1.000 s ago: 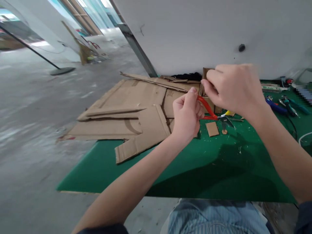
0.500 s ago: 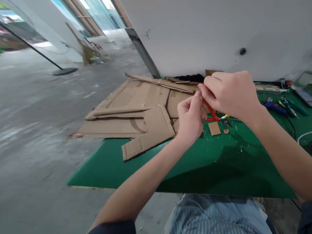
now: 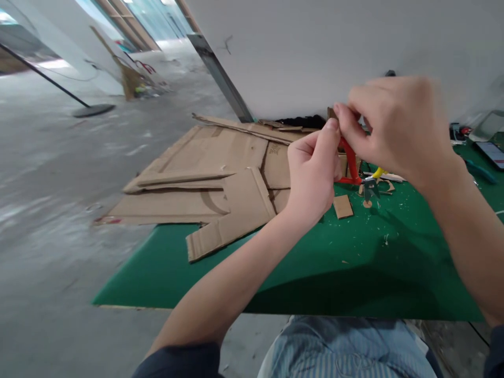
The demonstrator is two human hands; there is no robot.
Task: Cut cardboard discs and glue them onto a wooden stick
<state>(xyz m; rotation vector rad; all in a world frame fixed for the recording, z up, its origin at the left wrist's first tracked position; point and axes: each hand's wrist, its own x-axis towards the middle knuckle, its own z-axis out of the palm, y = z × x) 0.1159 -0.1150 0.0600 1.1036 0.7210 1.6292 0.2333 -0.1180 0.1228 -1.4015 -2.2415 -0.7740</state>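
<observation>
Print on the flat brown cardboard [image 3: 275,167] at the left of the green tabletop [image 3: 334,262] is too small for me to read. Above the tabletop, the left hand [image 3: 313,173] and right hand [image 3: 397,126] are curled closed, contents hidden, the red-handled metal cutters [image 3: 352,163] showing right by the left fingers. Pale scraps [image 3: 386,240] speckle the tabletop; grey concrete floor [image 3: 59,210] lies left of it, a white wall [image 3: 295,52] behind.

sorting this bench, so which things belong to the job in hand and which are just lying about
Likely in use:
left hand and right hand, fingertips close together; any piece between them can't be made out
red-handled cutters, partly hidden behind the hands

Probably just lying about:
cardboard sheets
small cardboard square
phone
broom
</observation>
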